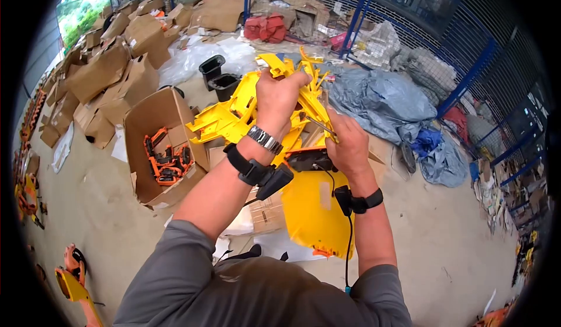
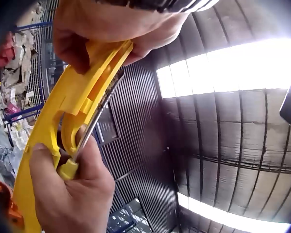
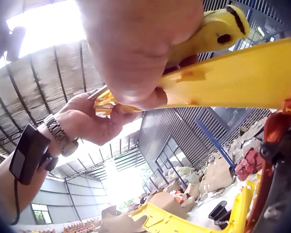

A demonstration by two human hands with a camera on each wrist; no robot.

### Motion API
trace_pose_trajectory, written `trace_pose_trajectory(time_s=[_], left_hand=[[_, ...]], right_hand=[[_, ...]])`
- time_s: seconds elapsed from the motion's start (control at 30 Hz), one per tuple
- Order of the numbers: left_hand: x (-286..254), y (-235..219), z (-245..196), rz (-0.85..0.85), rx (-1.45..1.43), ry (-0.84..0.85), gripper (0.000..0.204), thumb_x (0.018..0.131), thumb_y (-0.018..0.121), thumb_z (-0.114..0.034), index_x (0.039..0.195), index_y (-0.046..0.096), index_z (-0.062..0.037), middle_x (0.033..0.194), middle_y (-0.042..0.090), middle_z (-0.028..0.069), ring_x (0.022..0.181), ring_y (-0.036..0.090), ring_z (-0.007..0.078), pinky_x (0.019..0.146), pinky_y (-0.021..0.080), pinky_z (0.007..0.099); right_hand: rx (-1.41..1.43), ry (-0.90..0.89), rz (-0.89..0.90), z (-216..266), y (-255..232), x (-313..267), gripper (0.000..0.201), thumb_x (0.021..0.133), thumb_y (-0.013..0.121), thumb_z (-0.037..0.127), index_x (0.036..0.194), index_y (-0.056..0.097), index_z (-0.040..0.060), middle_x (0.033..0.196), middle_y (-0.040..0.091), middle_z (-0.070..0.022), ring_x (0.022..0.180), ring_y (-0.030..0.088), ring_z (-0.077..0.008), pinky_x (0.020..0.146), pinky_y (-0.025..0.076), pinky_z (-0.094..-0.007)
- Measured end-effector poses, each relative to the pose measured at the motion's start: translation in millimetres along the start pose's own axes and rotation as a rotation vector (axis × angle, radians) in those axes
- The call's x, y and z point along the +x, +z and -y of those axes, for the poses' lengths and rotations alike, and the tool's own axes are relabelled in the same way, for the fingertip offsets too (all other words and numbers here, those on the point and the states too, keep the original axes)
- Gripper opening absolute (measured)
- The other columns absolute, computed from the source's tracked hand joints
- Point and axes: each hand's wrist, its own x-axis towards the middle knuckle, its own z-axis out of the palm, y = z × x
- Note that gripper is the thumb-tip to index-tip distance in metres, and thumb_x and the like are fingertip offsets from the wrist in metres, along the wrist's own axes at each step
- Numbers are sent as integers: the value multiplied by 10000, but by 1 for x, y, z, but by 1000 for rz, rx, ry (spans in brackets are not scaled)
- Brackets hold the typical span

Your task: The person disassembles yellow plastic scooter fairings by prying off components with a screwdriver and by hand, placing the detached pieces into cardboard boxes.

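Note:
My left hand [image 1: 277,99] grips the upper end of a curved yellow plastic piece [image 2: 75,92], fingers curled over its edge. My right hand [image 1: 349,143] holds a screwdriver by its yellow handle [image 3: 223,36]. Along the piece's open edge runs the metal screwdriver shaft [image 2: 94,114], its tip close to my left fingers. The right thumb [image 2: 46,162] rests on the yellow piece, so that hand steadies it too. Below the hands lie more yellow plastic pieces [image 1: 234,114] and a broad yellow panel [image 1: 318,210], with a black part [image 1: 310,160] at the panel's upper edge.
A cardboard box [image 1: 163,111] with orange and black parts [image 1: 168,160] stands to the left. Black bins [image 1: 223,84] sit ahead. Beyond are piled cartons [image 1: 99,73], a grey-blue sheet [image 1: 380,99] and blue fence posts [image 1: 356,17].

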Motion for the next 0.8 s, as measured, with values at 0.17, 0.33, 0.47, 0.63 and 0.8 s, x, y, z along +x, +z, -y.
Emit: trace_pose_trajectory(time_s=[0.17,0.33,0.47,0.63,0.8], left_hand=[[-12,-2,-19,438,-8,37,774,821,779,-300,1410,382,5,1298,559,131,1003,634,182,815,527,287],[-7,1,0,605,-137,268,775,864,687,-20,1514,263,-7,1425,488,142,1127,570,159,938,512,296],[-3,-1,2,651,-277,146,562,891,662,24,1406,434,18,1289,605,106,1140,598,161,965,499,295],[-13,-8,8,647,-369,103,275,933,656,-84,1187,639,19,1134,690,81,1045,642,150,929,500,288],[-23,-3,5,592,-486,118,241,948,637,-105,1156,661,16,1119,698,75,1000,651,138,906,502,284]], right_hand=[[280,71,-72,-7,-24,9,584,690,646,-63,1263,599,40,979,656,-161,883,645,-320,774,514,-349],[432,179,13,1,-57,23,477,757,617,-58,1229,615,11,938,648,-143,840,644,-264,766,493,-309],[552,191,50,8,-58,27,333,771,645,-19,1104,632,-5,875,628,-85,798,609,-163,748,478,-282],[759,360,179,19,-69,30,282,786,665,9,1067,642,9,892,636,3,827,569,-71,758,471,-242],[876,452,243,18,-71,37,319,783,670,4,1102,655,20,966,654,34,869,586,-58,781,479,-233]])
